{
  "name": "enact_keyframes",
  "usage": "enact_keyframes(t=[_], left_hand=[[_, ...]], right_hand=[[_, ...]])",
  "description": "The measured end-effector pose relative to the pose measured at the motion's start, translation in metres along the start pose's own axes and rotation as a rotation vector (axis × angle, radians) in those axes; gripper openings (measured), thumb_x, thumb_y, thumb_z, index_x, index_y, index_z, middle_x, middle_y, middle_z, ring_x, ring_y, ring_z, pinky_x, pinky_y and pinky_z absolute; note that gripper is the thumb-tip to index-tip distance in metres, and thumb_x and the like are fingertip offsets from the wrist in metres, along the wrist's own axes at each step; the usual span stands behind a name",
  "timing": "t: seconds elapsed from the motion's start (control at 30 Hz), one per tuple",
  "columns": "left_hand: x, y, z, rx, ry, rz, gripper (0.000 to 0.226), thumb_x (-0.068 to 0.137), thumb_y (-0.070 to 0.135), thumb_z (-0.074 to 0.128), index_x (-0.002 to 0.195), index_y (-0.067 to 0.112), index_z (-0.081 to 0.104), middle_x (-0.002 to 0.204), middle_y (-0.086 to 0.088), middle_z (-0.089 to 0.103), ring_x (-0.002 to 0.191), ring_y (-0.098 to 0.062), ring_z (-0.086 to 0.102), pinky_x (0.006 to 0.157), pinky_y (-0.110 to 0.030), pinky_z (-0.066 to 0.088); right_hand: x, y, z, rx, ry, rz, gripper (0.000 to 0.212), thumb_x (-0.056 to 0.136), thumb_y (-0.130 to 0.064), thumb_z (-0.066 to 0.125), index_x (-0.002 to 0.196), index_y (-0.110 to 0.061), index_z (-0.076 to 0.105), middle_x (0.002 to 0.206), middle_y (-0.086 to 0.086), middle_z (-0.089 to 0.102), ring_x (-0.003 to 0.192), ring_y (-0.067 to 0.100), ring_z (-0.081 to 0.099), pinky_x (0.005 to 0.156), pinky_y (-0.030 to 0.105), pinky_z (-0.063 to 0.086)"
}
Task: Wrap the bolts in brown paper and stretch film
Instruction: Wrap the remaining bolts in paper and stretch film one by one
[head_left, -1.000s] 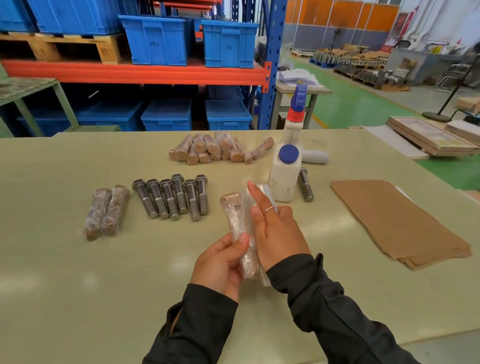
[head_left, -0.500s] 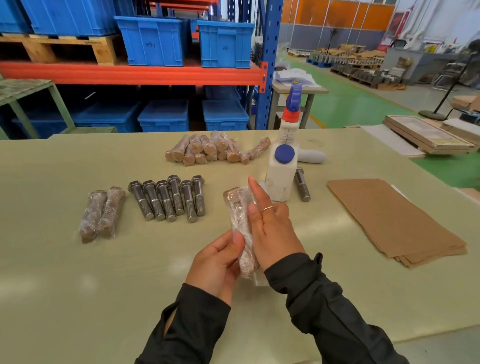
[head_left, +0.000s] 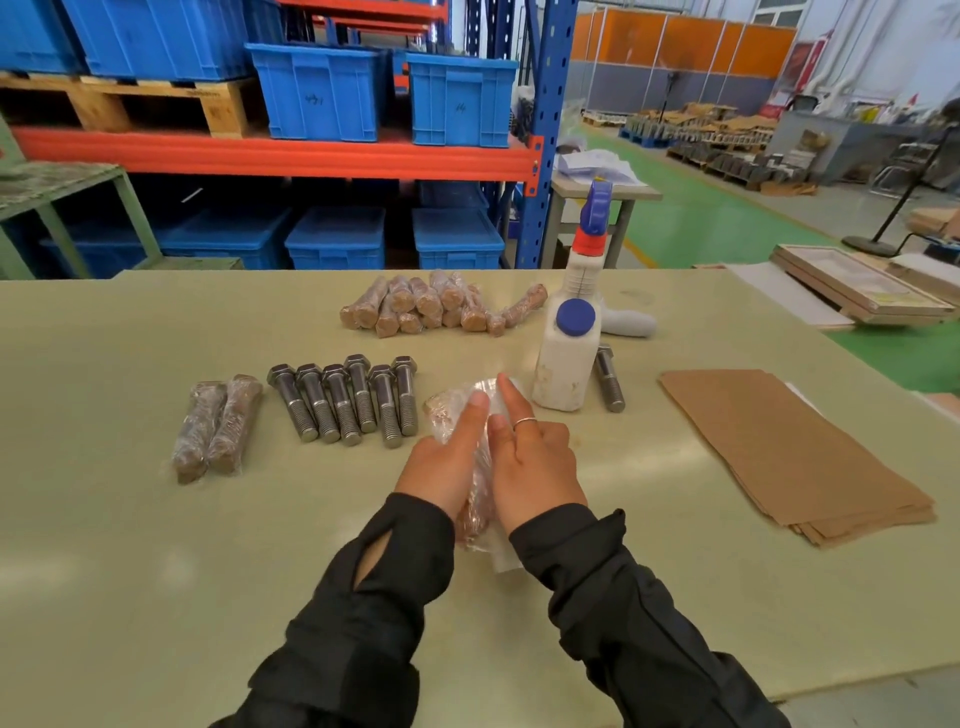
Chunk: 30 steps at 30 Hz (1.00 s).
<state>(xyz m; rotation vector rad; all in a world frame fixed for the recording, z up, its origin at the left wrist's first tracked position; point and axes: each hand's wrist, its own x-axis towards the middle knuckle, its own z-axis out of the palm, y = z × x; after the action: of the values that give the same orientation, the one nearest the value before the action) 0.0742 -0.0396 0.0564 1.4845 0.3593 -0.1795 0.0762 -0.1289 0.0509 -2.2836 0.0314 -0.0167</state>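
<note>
At the counter's (head_left: 156, 571) centre, the left hand (head_left: 441, 467) and right hand (head_left: 535, 467) press, fingers nearly straight, on a paper-wrapped bundle (head_left: 475, 506) being sealed in stretch film. At nine o'clock lies one filmed pair (head_left: 215, 428); at twelve, a paper-wrapped heap (head_left: 436, 306). Six bare bolts (head_left: 345, 402) at ten o'clock and brown paper sheets (head_left: 789, 447) at three await wrapping.

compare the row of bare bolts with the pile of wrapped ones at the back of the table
The six bare bolts show grey metal, hex heads and threads; the wrapped bolts are covered in brown paper. The bare ones lie side by side in one layer; the wrapped ones are heaped together. Both lie on the table, untouched.
</note>
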Motion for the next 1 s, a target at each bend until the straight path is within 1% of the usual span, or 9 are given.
enact_keyframes(t=[0.07,0.13,0.3,0.37,0.5,0.63,0.77,0.9,1.0], left_hand=[[0.002,-0.005,0.003,0.136,0.136,0.112,0.034,0.089,0.048,0.05,0.072,0.02,0.055,0.073,0.003,0.059,0.068,-0.011,0.055,0.059,-0.022,0.041],[0.005,-0.013,0.002,0.155,0.176,0.18,0.029,0.09,0.039,0.053,0.068,0.02,0.056,0.067,0.002,0.058,0.065,-0.013,0.054,0.056,-0.02,0.039],[0.012,-0.028,-0.003,0.309,0.285,0.199,0.024,0.094,0.032,0.047,0.079,0.016,0.058,0.066,0.002,0.055,0.065,-0.016,0.053,0.056,-0.027,0.035],[0.013,-0.035,-0.01,0.35,0.336,0.191,0.027,0.095,0.032,0.045,0.079,0.014,0.057,0.065,0.001,0.053,0.069,-0.022,0.052,0.058,-0.029,0.034],[0.012,-0.044,-0.027,0.459,0.434,0.216,0.033,0.094,0.032,0.043,0.093,0.004,0.059,0.072,-0.003,0.054,0.068,-0.02,0.049,0.055,-0.029,0.03],[0.003,-0.044,-0.033,0.524,0.446,0.276,0.029,0.095,0.033,0.042,0.098,0.009,0.057,0.08,-0.001,0.055,0.066,-0.012,0.047,0.054,-0.023,0.03],[-0.012,-0.044,-0.038,0.569,0.465,0.367,0.029,0.094,0.033,0.044,0.101,0.008,0.056,0.08,0.0,0.054,0.073,-0.018,0.048,0.064,-0.027,0.032],[-0.026,-0.033,-0.041,0.596,0.46,0.474,0.023,0.092,0.033,0.047,0.093,0.011,0.052,0.07,0.003,0.049,0.064,-0.017,0.048,0.057,-0.029,0.034],[-0.029,-0.024,-0.045,0.443,0.399,0.399,0.021,0.092,0.031,0.047,0.08,0.015,0.052,0.068,-0.005,0.052,0.067,-0.03,0.055,0.066,-0.036,0.045]], right_hand=[[0.0,-0.001,0.001,-0.059,-0.022,0.007,0.052,0.098,-0.039,0.032,0.143,-0.047,0.008,0.126,0.009,0.036,0.115,0.027,0.044,0.101,0.034,0.037],[0.001,-0.002,0.0,-0.055,-0.058,0.028,0.059,0.096,-0.039,0.038,0.144,-0.046,0.003,0.127,0.01,0.038,0.113,0.027,0.047,0.097,0.033,0.039],[0.004,-0.007,0.003,-0.132,-0.139,0.032,0.066,0.094,-0.042,0.043,0.144,-0.044,0.0,0.119,0.013,0.049,0.101,0.028,0.055,0.087,0.031,0.043],[0.004,-0.011,0.009,-0.187,-0.14,0.026,0.066,0.092,-0.047,0.043,0.144,-0.044,0.003,0.12,0.013,0.046,0.105,0.03,0.053,0.089,0.033,0.043],[0.002,-0.016,0.024,-0.287,-0.103,0.026,0.068,0.089,-0.047,0.05,0.144,-0.043,0.008,0.124,0.01,0.037,0.112,0.029,0.043,0.09,0.032,0.04],[0.0,-0.019,0.039,-0.349,-0.052,0.032,0.065,0.089,-0.047,0.048,0.142,-0.045,0.009,0.125,0.007,0.031,0.113,0.028,0.037,0.089,0.037,0.04],[0.002,-0.02,0.048,-0.401,-0.057,0.051,0.065,0.09,-0.04,0.048,0.141,-0.046,0.008,0.125,0.007,0.028,0.111,0.027,0.034,0.086,0.038,0.04],[0.003,-0.024,0.052,-0.411,-0.068,0.044,0.058,0.094,-0.036,0.039,0.14,-0.049,0.006,0.124,0.008,0.026,0.109,0.029,0.032,0.084,0.043,0.038],[0.001,-0.022,0.054,-0.392,-0.113,0.058,0.065,0.089,-0.042,0.048,0.137,-0.051,0.005,0.121,0.005,0.026,0.109,0.028,0.032,0.085,0.041,0.041]])
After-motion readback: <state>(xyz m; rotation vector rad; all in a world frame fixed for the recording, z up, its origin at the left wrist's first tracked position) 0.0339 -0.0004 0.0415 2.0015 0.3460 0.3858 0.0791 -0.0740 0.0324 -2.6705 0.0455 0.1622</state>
